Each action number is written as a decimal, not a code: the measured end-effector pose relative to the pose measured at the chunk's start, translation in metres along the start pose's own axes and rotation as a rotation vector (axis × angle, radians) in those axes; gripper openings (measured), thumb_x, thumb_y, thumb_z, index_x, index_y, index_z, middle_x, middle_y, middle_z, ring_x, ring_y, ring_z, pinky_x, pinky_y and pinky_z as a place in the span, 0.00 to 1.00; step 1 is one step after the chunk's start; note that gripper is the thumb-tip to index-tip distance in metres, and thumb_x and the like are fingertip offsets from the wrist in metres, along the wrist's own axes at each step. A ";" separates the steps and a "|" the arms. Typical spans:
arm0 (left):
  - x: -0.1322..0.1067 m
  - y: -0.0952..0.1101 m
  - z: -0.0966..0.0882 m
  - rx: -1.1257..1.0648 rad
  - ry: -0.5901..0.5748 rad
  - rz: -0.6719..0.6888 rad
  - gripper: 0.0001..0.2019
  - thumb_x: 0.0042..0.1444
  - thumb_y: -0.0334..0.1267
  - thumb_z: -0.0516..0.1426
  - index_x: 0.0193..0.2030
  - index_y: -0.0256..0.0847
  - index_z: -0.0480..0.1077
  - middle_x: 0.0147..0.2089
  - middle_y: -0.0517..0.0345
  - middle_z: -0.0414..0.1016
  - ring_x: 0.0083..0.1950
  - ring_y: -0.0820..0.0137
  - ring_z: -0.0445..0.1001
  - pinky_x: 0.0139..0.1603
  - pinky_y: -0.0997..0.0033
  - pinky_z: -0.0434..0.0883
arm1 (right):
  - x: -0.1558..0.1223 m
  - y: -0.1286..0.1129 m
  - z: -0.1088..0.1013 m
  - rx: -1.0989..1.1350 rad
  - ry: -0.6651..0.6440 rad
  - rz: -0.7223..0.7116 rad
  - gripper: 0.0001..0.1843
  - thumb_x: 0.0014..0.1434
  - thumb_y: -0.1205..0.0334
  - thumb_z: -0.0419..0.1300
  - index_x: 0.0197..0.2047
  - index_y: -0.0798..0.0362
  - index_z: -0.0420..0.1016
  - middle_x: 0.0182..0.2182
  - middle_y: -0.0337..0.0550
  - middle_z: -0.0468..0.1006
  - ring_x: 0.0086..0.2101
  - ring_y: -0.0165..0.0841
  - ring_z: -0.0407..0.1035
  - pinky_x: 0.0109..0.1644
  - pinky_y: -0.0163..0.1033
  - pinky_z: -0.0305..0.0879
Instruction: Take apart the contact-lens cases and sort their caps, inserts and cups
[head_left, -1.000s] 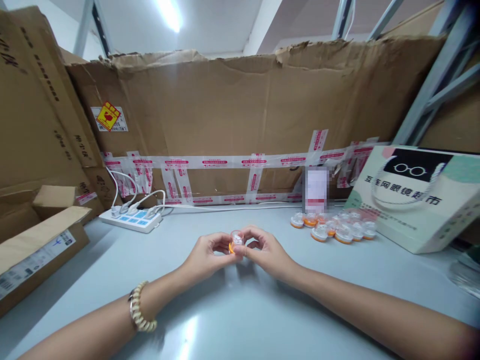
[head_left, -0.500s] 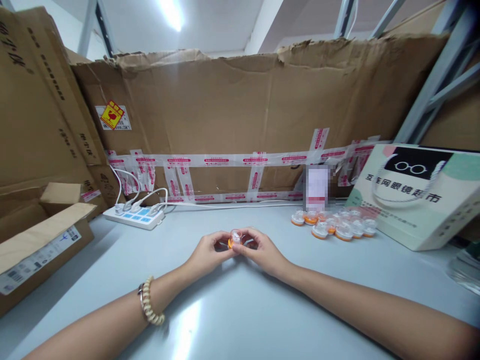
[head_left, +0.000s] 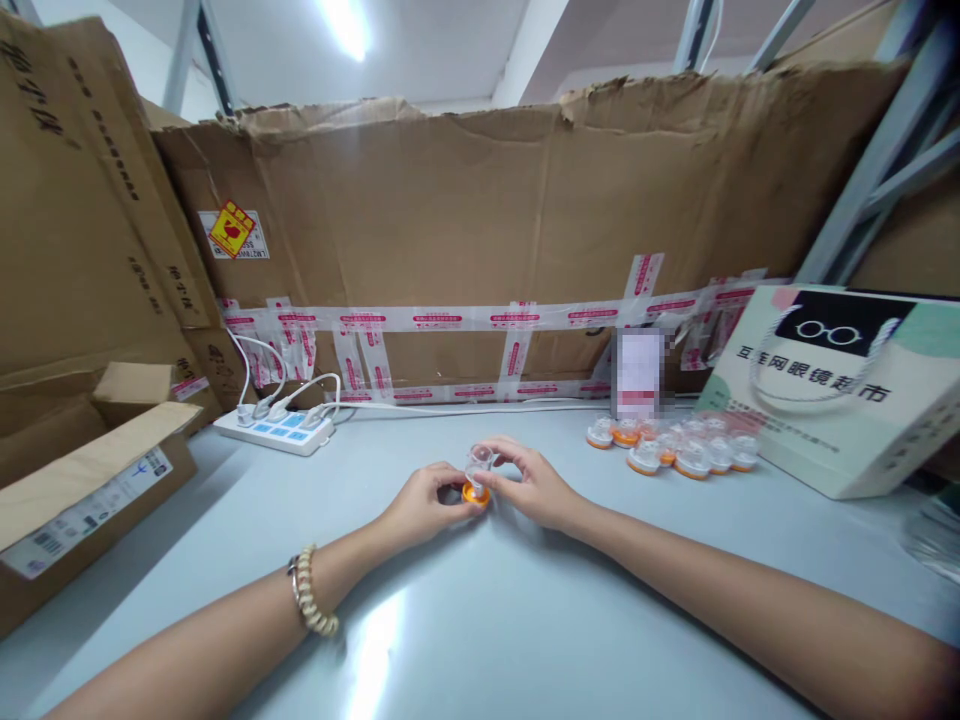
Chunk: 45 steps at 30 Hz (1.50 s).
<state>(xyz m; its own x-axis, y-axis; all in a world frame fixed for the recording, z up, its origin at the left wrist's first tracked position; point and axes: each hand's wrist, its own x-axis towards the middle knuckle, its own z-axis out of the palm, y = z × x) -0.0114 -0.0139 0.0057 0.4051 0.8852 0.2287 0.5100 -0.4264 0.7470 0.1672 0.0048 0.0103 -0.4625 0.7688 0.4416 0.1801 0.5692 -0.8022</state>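
At the middle of the table, my left hand [head_left: 427, 507] pinches a small round orange base [head_left: 475, 498] that has a pale piece standing in it. Directly above, a clear plastic cover [head_left: 480, 459] is lifted off, gripped between the thumb and fingers of my right hand [head_left: 536, 487]. The cover is tilted a little, and its lower part lies close to the pale piece. Several similar small pieces with clear tops and orange bottoms [head_left: 691, 461] sit in a cluster to the right.
A white power strip [head_left: 276, 431] with plugged-in cables lies at the back left. An open cardboard box [head_left: 97, 490] stands at the left edge. Large taped cardboard [head_left: 435, 210] walls off the back. A printed paper bag [head_left: 817, 400] stands at right, near a pixelated upright object [head_left: 638, 370].
The clear cover has come up off the orange base, raised by my right hand. My left hand has stayed on the base. The view has shifted slightly.
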 end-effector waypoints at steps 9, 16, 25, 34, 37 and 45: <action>0.000 -0.001 0.001 -0.053 0.006 -0.049 0.13 0.48 0.41 0.60 0.39 0.37 0.74 0.39 0.52 0.73 0.40 0.68 0.70 0.41 0.73 0.65 | 0.033 0.036 -0.040 0.048 0.335 0.160 0.22 0.51 0.54 0.59 0.48 0.55 0.65 0.38 0.46 0.75 0.40 0.34 0.70 0.46 0.42 0.64; -0.001 -0.003 0.000 -0.047 0.009 -0.051 0.13 0.47 0.39 0.60 0.40 0.37 0.74 0.39 0.53 0.72 0.40 0.67 0.70 0.43 0.72 0.65 | 0.050 0.090 -0.061 -0.294 0.361 0.291 0.13 0.49 0.66 0.60 0.40 0.57 0.67 0.35 0.48 0.75 0.37 0.34 0.70 0.44 0.42 0.65; -0.001 0.000 -0.001 -0.026 0.007 -0.056 0.12 0.47 0.38 0.60 0.40 0.37 0.74 0.40 0.51 0.73 0.41 0.67 0.70 0.44 0.70 0.65 | 0.053 0.109 -0.079 -0.535 0.366 0.398 0.29 0.47 0.64 0.59 0.52 0.61 0.57 0.32 0.49 0.75 0.34 0.39 0.70 0.41 0.42 0.63; 0.000 -0.003 0.000 -0.023 0.015 -0.035 0.13 0.48 0.39 0.59 0.40 0.38 0.74 0.40 0.52 0.73 0.41 0.67 0.71 0.44 0.71 0.66 | 0.025 0.043 -0.044 -0.448 0.268 0.005 0.19 0.53 0.60 0.55 0.48 0.54 0.62 0.44 0.50 0.66 0.44 0.39 0.63 0.48 0.44 0.61; 0.001 -0.005 0.001 -0.007 0.031 -0.032 0.13 0.47 0.40 0.60 0.40 0.37 0.73 0.38 0.52 0.73 0.39 0.67 0.71 0.42 0.71 0.66 | 0.006 0.015 -0.015 -0.254 -0.021 -0.005 0.14 0.53 0.57 0.57 0.43 0.52 0.66 0.35 0.42 0.70 0.35 0.33 0.65 0.39 0.39 0.63; 0.001 -0.005 0.002 0.022 0.045 -0.018 0.12 0.47 0.41 0.60 0.38 0.38 0.74 0.35 0.55 0.73 0.37 0.68 0.70 0.39 0.73 0.65 | -0.003 0.003 0.013 -0.177 -0.002 0.095 0.04 0.53 0.63 0.58 0.30 0.54 0.69 0.26 0.38 0.70 0.28 0.29 0.63 0.32 0.35 0.60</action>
<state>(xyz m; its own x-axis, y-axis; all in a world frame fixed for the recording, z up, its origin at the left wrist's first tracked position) -0.0124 -0.0113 0.0008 0.3616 0.8998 0.2440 0.5333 -0.4143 0.7375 0.1580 0.0004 0.0011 -0.4376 0.8211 0.3664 0.3729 0.5365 -0.7570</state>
